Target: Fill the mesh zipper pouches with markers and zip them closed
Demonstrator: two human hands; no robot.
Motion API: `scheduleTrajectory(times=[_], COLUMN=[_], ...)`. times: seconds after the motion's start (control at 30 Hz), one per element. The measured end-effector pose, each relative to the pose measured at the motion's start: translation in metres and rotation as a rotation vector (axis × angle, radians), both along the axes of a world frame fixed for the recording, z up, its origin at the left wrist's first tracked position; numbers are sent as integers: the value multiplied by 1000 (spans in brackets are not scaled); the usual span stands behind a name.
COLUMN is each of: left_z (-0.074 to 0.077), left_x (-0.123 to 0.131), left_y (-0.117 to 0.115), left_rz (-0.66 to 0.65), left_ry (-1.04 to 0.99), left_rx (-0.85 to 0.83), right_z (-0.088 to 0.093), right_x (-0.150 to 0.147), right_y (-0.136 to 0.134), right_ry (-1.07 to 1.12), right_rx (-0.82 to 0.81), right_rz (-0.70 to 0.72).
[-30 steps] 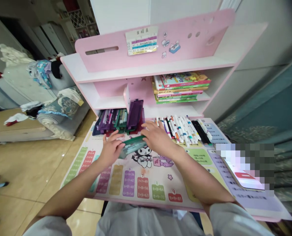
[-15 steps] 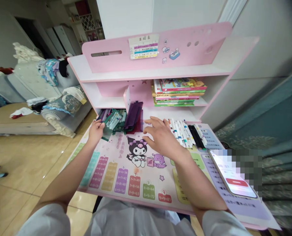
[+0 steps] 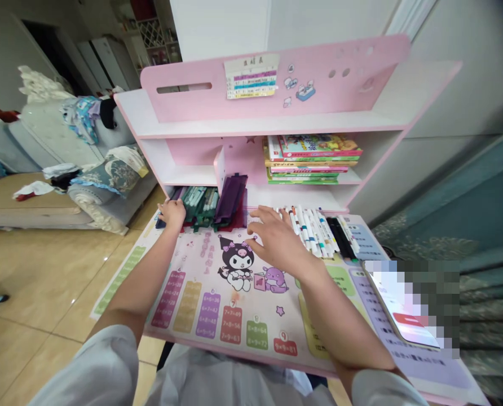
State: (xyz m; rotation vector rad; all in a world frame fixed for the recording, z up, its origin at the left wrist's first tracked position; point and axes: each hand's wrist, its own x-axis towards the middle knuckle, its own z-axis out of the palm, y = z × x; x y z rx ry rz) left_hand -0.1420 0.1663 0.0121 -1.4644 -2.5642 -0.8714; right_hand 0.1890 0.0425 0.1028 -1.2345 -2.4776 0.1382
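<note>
My left hand point(image 3: 172, 213) rests at the left end of a row of zip pouches, its fingers bent but apart, touching the edge of a dark blue pouch point(image 3: 160, 223). Beside it lies a green mesh pouch point(image 3: 201, 219) with several pale markers point(image 3: 195, 196) in it. A purple pouch point(image 3: 230, 200) leans to the right of that, over a dark red one point(image 3: 239, 219). My right hand point(image 3: 274, 234) hovers or rests over the desk with fingers loosely spread and nothing visible in them. Right by it lies a row of white markers point(image 3: 314, 230).
Black markers point(image 3: 339, 237) lie at the right end of the row. A phone point(image 3: 404, 310) lies on the desk's right side. Stacked books point(image 3: 313, 160) fill part of the pink shelf point(image 3: 251, 127). The desk mat point(image 3: 234, 304) has printed multiplication tables. A sofa point(image 3: 44, 192) stands left.
My left hand has let go of the green pouch's front edge and shifted slightly right and up. The green pouch and its markers now lie straighter. My right hand has barely moved.
</note>
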Motion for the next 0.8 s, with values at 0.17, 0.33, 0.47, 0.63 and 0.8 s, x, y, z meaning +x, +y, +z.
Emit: scheduleTrajectory(times=[0.17,0.33,0.47,0.63,0.8], left_z=[3,14,23,20,8], left_x=[14,28,61,103,113], left_y=[4,-7,-20,-18,-6], left_rz=[128,132,-126,-391,-453], left_ry=[-24,12,173,286,349], left_rx=[40,64,55,-199,-251], right_z=[-5,-5,-5,-6,-3], right_x=[-3,-5,-9,-13,-10], right_y=[3,4,4,2,2], right_ry=[-56,-114,-176,-225,-204], right_rx=[-24,-69,-138,-178,-165], right_rz=[27,42,70,81,100])
